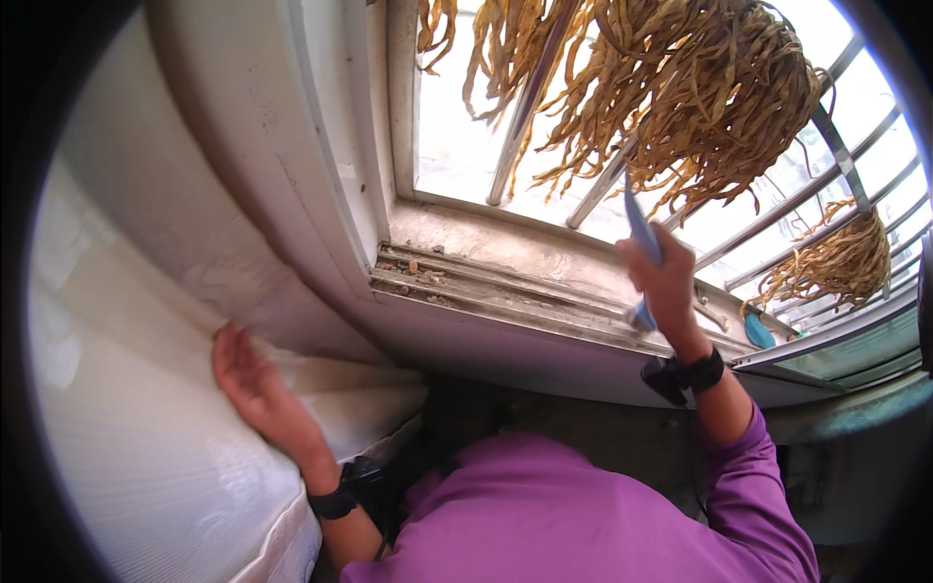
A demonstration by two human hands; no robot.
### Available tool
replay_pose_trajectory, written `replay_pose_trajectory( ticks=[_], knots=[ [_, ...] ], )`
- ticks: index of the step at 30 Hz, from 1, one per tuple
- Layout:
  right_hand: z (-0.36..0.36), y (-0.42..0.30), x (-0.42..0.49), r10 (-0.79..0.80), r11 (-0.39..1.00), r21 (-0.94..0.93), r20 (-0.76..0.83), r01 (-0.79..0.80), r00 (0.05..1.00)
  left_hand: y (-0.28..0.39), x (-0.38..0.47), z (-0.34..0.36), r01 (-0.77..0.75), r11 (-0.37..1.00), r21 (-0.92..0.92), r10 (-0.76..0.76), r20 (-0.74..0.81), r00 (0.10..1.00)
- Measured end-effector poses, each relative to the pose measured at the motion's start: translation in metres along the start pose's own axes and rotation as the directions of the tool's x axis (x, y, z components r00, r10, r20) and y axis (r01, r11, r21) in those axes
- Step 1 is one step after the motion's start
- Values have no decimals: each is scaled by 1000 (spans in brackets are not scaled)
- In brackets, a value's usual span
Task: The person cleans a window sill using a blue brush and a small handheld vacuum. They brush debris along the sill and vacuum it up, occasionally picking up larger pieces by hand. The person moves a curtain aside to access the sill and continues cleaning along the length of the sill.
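My right hand (660, 280) is closed around a slim blue tool (640, 218), held over the window track. Its pointed upper part reaches towards the bars; its lower end is blurred, so I cannot tell whether it has bristles. Below it runs the grooved metal window track (503, 291), with debris (423, 273) gathered in its left end. My left hand (251, 379) holds nothing. Its fingers are extended, lightly bent, against or just over a pale, mattress-like padded surface (160, 408) on the left; contact is unclear.
Bundles of dried, bean-like strips (700, 109) hang at the metal window bars (605, 182). A smaller bundle (838, 262) hangs at the right. A teal object (759, 331) lies on the sill near the sliding glass pane (853, 357). The white window frame (328, 146) rises at left.
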State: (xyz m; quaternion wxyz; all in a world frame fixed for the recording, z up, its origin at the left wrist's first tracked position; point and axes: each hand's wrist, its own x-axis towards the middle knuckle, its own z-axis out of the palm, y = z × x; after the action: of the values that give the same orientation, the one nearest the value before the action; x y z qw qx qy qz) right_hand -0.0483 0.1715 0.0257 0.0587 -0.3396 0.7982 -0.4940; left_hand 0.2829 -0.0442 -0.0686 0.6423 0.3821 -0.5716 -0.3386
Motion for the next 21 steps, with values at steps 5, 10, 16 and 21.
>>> replay_pose_trajectory(
  ticks=[5,10,16,21],
  knots=[
    [59,0,-13,-256,967,18,23,255,967,-19,8,-10,9,988,156,49,-366,929],
    [110,-58,1,-378,785,533,7,316,926,15,-23,72,-221,957,-188,220,-30,975],
    [8,-39,12,-217,975,66,80,212,973,25,34,39,-179,981,-76,181,14,983],
    [4,27,-13,-155,962,-229,-10,148,988,22,77,-21,-352,922,158,385,-298,873]
  ],
)
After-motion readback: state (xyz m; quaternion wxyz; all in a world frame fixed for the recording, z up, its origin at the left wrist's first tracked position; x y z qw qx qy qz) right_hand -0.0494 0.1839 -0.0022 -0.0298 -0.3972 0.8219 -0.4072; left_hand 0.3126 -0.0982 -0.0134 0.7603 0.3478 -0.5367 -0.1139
